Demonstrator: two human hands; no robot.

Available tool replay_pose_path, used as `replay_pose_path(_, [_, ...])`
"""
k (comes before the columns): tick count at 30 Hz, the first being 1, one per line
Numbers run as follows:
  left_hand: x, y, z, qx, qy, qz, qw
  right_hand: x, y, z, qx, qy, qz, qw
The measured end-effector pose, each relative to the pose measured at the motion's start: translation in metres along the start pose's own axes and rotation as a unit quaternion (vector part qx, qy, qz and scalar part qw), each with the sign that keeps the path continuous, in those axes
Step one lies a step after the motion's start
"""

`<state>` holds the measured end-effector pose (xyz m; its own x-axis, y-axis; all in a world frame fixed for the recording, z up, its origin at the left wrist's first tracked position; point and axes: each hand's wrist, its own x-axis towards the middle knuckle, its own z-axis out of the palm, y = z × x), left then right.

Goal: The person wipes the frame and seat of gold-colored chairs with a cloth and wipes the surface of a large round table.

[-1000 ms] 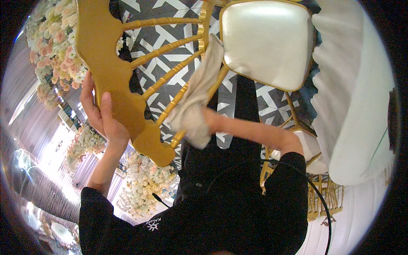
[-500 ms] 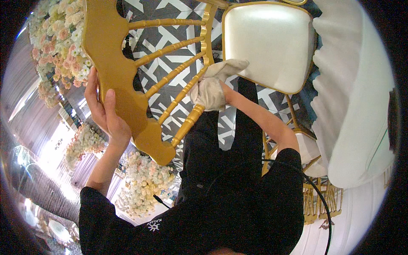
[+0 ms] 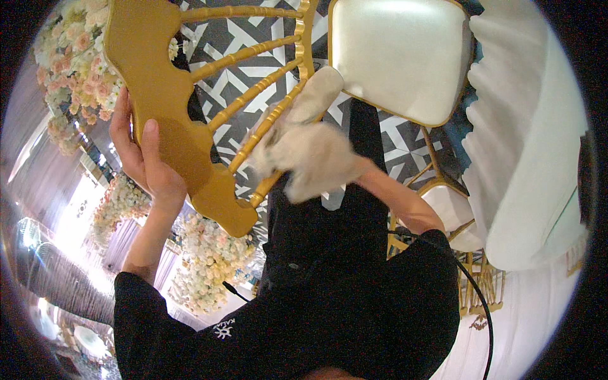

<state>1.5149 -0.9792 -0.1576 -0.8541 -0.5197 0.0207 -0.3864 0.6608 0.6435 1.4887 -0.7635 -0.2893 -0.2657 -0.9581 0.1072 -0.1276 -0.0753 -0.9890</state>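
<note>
Moved: cloth (image 3: 310,152), slid down the gold chair's (image 3: 164,95) outer spindle since the earlier frame. My right hand (image 3: 329,161) is closed on the cloth, rubbing. My left hand (image 3: 142,155) grips the top rail, steadying the chair for wiping; white seat cushion (image 3: 399,57) beyond.

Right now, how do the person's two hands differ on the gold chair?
The left hand is bare and grips the chair's broad gold top rail. The right hand is wrapped in a pale cloth and pressed against a thin spindle, looking motion-blurred. Both touch the chair's back.
</note>
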Motion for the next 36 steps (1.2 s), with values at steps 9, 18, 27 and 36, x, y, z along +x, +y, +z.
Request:
replay_pose_path(9, [0.0, -0.001, 0.0, -0.008, 0.008, 0.005, 1.0, -0.154, 0.053, -0.079, 0.195, 0.192, 0.4, 0.875])
replay_pose_path(18, [0.001, -0.001, 0.004, -0.012, 0.003, -0.019, 1.0, -0.027, 0.137, -0.017, 0.154, -0.064, 0.508, 0.845])
replay_pose_path(27, [-0.001, -0.001, -0.003, -0.01, -0.005, -0.013, 1.0, -0.038, 0.153, 0.037, 0.796, 0.25, 0.159, 0.528])
replay_pose_path(36, [0.0, 0.001, 0.002, -0.019, -0.006, -0.03, 0.999, -0.045, 0.166, 0.08, 0.689, 0.286, 0.359, 0.561])
